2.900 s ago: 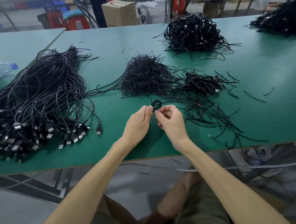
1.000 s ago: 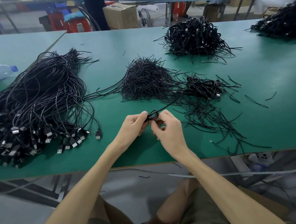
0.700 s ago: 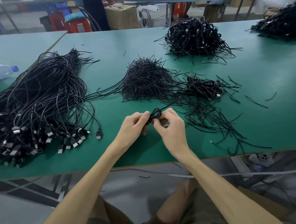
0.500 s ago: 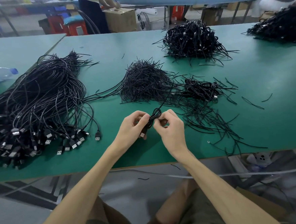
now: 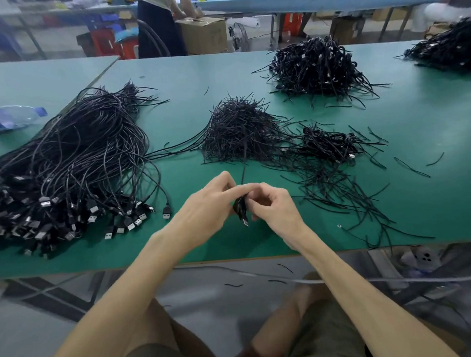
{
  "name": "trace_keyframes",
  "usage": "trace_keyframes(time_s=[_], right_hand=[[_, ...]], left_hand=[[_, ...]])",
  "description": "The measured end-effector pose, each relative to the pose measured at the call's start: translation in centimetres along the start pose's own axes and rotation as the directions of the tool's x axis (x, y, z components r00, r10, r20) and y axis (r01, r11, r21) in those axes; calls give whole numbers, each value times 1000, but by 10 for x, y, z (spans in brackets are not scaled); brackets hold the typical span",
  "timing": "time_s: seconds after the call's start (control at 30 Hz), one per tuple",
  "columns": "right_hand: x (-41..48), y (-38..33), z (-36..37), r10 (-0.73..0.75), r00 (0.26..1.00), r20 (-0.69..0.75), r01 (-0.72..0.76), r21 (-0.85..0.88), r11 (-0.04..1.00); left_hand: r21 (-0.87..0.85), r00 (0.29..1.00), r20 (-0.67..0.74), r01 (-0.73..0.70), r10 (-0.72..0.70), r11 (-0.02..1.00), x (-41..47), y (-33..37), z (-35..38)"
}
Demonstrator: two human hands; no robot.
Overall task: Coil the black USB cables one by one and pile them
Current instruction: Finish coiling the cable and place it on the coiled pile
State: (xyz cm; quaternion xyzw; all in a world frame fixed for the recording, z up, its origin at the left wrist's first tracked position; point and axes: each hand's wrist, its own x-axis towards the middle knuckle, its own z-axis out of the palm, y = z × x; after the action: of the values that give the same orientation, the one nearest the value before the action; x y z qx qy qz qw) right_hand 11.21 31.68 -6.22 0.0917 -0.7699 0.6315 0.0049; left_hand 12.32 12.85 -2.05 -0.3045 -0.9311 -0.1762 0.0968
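1. Two hands meet over the near middle of the worktop [image 5: 433, 114]. The left hand [image 5: 205, 208] and right hand [image 5: 276, 207] each have a grip of fingers and thumb pinched on one cable [image 5: 240, 206], held clear of the surface.
2. About three seconds ago that cable was a small open loop standing above the fingertips. Now it is squeezed into a narrow upright bundle between the hands, with a plug [image 5: 245, 222] hanging out below.
3. That suggests the coiling is done and the bundle is being bound or tightened. Next it would go on the coiled pile [image 5: 329, 144] to the right.
4. Loose cables [image 5: 61, 176] lie in a large mass at the left, so most of the job seems to remain.
5. A thin strand [image 5: 243, 175] runs up from the fingers toward the tie heap [image 5: 239, 130]. Whether it is a tie or the cable's own tail is unclear.
6. The fingers cover the middle of the bundle, so its turns and any wrap round it are hidden. No second plug shows.
7. The loose cables at the left and the far-right pile [image 5: 453, 46] are both cut off by the frame edge.
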Motion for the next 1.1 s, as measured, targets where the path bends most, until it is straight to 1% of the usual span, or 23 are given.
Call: trace_keyframes(time_s=[0.03, 0.1, 0.17, 0.23, 0.33, 0.37, 0.47, 0.5, 0.57, 0.63, 0.67, 0.77, 0.8, 0.87, 0.93, 1.0, 1.03, 1.07, 1.1], right_hand=[[0, -1, 0, -3, 1000, 21, 4, -4, 1000], [-1, -2, 0, -6, 999, 50, 7, -24, 1000], [-2, -3, 0, 3, 996, 90, 1, -48, 999], [-2, -5, -1, 18, 992, 127, -15, -28, 999], [-1, -6, -3, 40, 990, 137, -44, 25, 999], [-1, -6, -4, 43, 989, 140, -50, 49, 998], [-1, -6, -5, 43, 989, 142, -63, 136, 989], [-2, -5, -6, 46, 990, 134, -68, 162, 984], [-2, -5, -6, 51, 992, 118, -75, 204, 976], [-2, -3, -7, 60, 992, 109, -84, 233, 969], [-2, -2, -8, 62, 992, 106, -87, 243, 966], [0, 2, -13, 52, 994, 96, -80, 313, 946], [0, 3, -15, 50, 994, 93, -80, 353, 932], [0, 5, -18, 44, 995, 90, -80, 447, 891], [0, 7, -19, 25, 995, 98, -71, 506, 860], [1, 8, -20, 17, 994, 110, -72, 524, 849], [1, 8, -20, 14, 994, 112, -71, 527, 847], [1, 9, -21, 8, 993, 115, -68, 521, 851], [2, 8, -21, 6, 993, 120, -67, 508, 859]], left_hand=[[97, 998, -32, -56, 59, 994, -1, -1, -3], [235, 989, -21, -140, 149, 962, 0, -5, -6], [270, 982, 41, -190, 186, 944, 1, -8, -4], [258, 982, 39, -188, 184, 948, 1, -10, 1], [309, 976, -55, -183, 209, 933, 2, -12, 1], [316, 979, -62, -166, 195, 934, 2, -11, 0], [311, 997, 18, -77, 75, 947, 5, -5, -4], [293, 999, 40, -33, 22, 955, 6, -1, -5], [161, 990, 53, 117, -127, 980, 10, 7, -7], [16, 952, 89, 292, -292, 956, 13, 16, -9], [1, 940, 96, 327, -326, 945, 14, 20, -10], [55, 949, 47, 310, -313, 949, 18, 35, -10], [47, 953, 35, 300, -302, 953, 20, 40, -11], [1, 957, 70, 282, -282, 959, 22, 48, -10], [-71, 961, 138, 250, -239, 966, 22, 53, -10], [-226, 961, 199, 235, -191, 945, 24, 56, -11], [-324, 963, 214, 231, -166, 917, 26, 56, -12], [-431, 964, 222, 232, -147, 872, 27, 55, -13], [-542, 963, 227, 248, -144, 803, 30, 52, -15]])
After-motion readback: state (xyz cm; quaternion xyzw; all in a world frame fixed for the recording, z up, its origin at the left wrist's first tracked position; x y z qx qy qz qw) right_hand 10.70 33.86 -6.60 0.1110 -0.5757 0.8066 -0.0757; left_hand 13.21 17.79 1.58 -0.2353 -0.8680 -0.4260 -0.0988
